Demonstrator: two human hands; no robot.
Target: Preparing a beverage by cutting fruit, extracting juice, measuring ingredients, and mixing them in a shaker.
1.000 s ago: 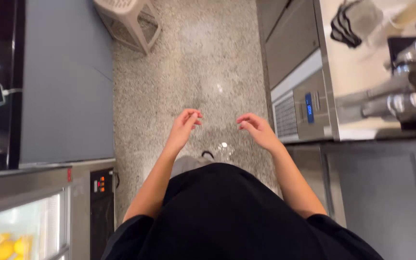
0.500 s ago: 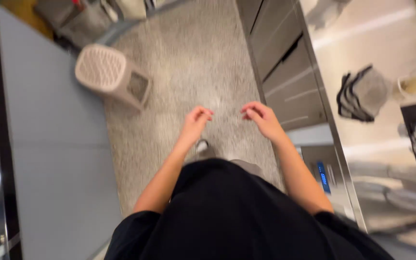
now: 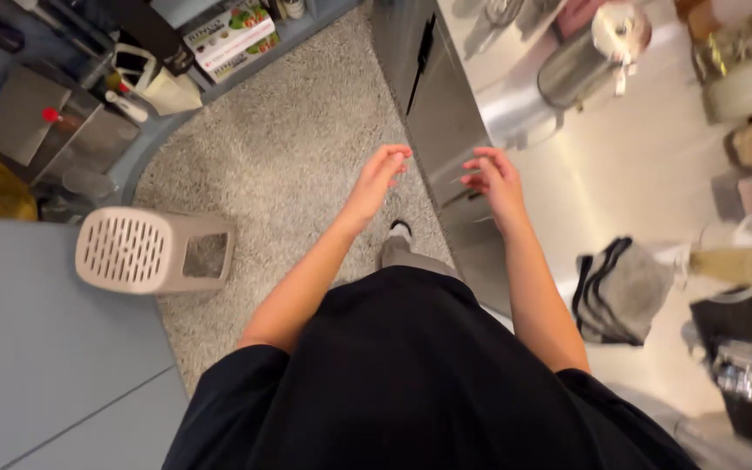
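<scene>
**Inspector:** Steel counter (image 3: 567, 174), head view: give its position.

**Technician:** It runs along the person's right side, from the top edge of the frame down to the lower right. Its cabinet front (image 3: 433, 104) drops to the speckled floor (image 3: 289, 130).

**Inspector:** Hand states?

**Technician:** The right hand (image 3: 493, 178) is raised over the counter's near edge, fingers loosely spread and slightly curled. It holds nothing, and contact with the steel cannot be confirmed. The left hand (image 3: 382, 174) is raised over the floor just beside the cabinet front, relaxed and half open, and is also empty.

**Inspector:** Step in hand?

**Technician:** Judged from this view, it is an approach stage. Both hands are free at the counter's edge and nothing is grasped. One shoe (image 3: 400, 231) shows below them. Any contact would call for the right hand to lower onto the bare steel, clear of the items farther along.

**Inspector:** Surface condition?

**Technician:** Brushed, bright and reflective, and bare beneath the hand. A metal canister (image 3: 580, 61) stands well beyond the hand. A folded grey cloth (image 3: 624, 292) with dark stripes lies nearer the person.

**Inspector:** Left side?

**Technician:** A beige perforated bin (image 3: 145, 251) stands on the floor, well apart from both hands.
</scene>
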